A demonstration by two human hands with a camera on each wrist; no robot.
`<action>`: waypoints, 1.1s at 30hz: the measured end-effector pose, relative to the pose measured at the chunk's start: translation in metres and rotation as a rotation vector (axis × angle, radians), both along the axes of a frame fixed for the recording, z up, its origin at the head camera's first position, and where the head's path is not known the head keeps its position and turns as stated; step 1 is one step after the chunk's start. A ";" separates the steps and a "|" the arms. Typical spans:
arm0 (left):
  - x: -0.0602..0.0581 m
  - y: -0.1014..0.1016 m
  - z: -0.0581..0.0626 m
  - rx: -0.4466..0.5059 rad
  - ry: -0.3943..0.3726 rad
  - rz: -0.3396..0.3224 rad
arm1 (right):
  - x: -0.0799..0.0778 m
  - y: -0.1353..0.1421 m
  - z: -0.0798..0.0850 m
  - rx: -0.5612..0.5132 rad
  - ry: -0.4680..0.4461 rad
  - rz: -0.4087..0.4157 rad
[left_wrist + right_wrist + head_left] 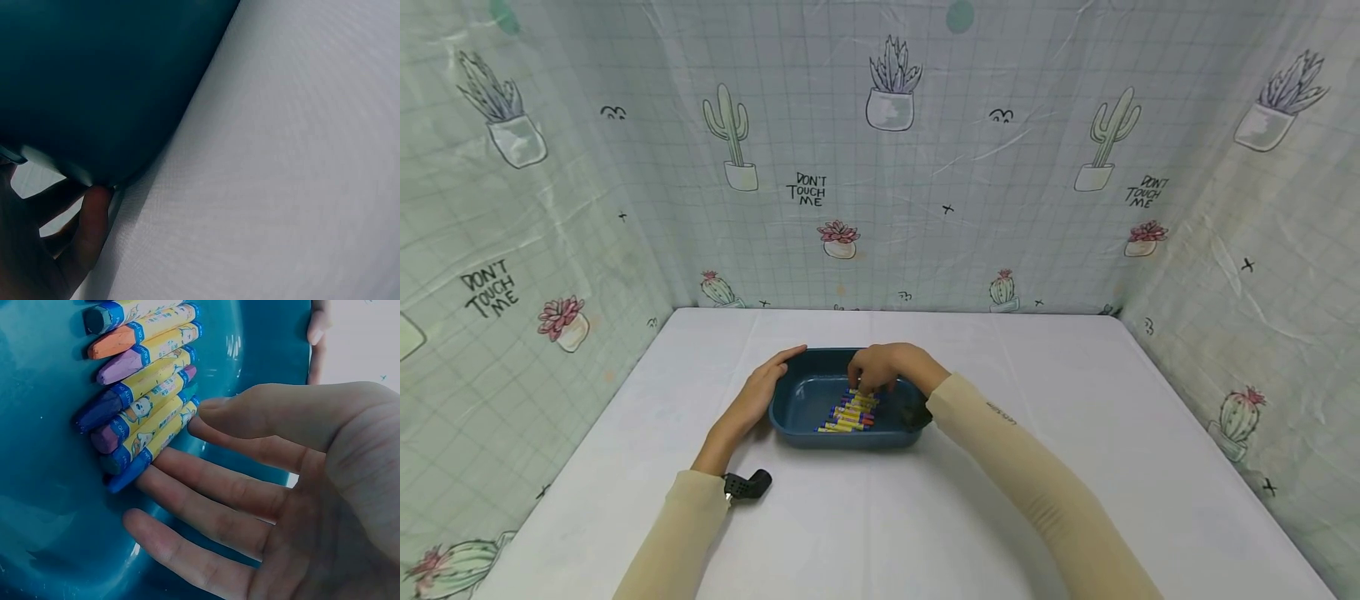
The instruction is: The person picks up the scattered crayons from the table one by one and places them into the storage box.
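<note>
A dark blue tray (805,408) stands on the table. A row of yellow-wrapped crayons (846,417) lies side by side in it. My left hand (760,392) rests along the tray's left end, fingers reaching to the far corner; in the left wrist view its thumb (94,219) touches the outer wall. My right hand (883,367) reaches into the tray from the right. Seen from the right wrist, its thumb and forefinger pinch the end of a blue crayon (150,447) at the row's edge, and the other fingers extend beneath that crayon.
A white cloth (1000,517) covers the table. Patterned curtains (895,167) with cactus drawings rise at the back and both sides. A black wrist device (748,485) is worn at my left sleeve.
</note>
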State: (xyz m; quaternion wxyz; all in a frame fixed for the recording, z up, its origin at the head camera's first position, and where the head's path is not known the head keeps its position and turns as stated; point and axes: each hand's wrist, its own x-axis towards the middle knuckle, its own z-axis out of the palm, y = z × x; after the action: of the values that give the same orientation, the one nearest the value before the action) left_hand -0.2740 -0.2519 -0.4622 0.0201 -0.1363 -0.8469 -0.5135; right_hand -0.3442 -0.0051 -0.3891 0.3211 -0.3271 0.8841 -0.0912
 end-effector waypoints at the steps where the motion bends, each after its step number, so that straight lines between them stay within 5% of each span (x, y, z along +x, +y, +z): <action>1: 0.003 0.001 0.005 -0.003 -0.004 -0.001 | 0.000 0.001 0.000 0.000 0.000 0.000; 6: 0.009 0.004 0.014 0.006 -0.010 0.006 | -0.001 0.004 0.001 -0.005 -0.001 -0.001; 13: -0.013 -0.007 -0.023 0.004 0.018 0.010 | -0.002 0.012 0.001 -0.011 -0.007 -0.015; 33: -0.012 -0.009 -0.024 -0.006 0.023 0.025 | -0.004 0.041 0.022 -0.089 0.030 0.003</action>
State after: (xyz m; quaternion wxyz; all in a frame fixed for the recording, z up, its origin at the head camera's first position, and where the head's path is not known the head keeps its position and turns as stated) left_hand -0.2863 -0.2609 -0.4863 0.0358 -0.1318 -0.8498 -0.5091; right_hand -0.3487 0.0361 -0.3667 0.2930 -0.3438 0.8833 -0.1251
